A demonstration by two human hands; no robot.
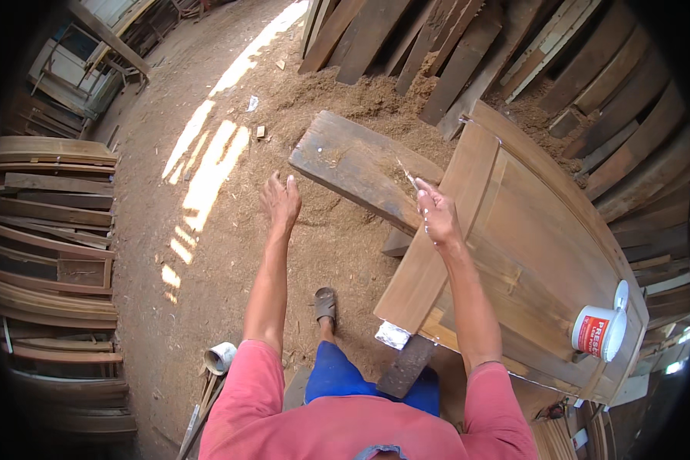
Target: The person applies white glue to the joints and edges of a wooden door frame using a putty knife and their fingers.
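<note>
My right hand (439,218) is closed round a slim putty knife (406,173), its thin blade seen nearly edge-on and pointing away from me. White smears mark that hand. It is above the near-left frame of a brown panelled wooden door (548,253), which lies at a slant on my right. My left hand (281,203) hangs in the air over the sawdust, fingers apart and holding nothing. Just to its right is the end of a thick, worn plank (345,157) that runs under the door. A white tub (599,333) with a red label stands on the door, a white lid (622,295) beside it.
Old boards (468,65) lean along the far right side. Stacked timber (54,253) lines the left. Sawdust covers the ground (184,322). A white-rimmed can (220,358) is near my left elbow, and white crumpled material (392,335) sits at the door's near corner.
</note>
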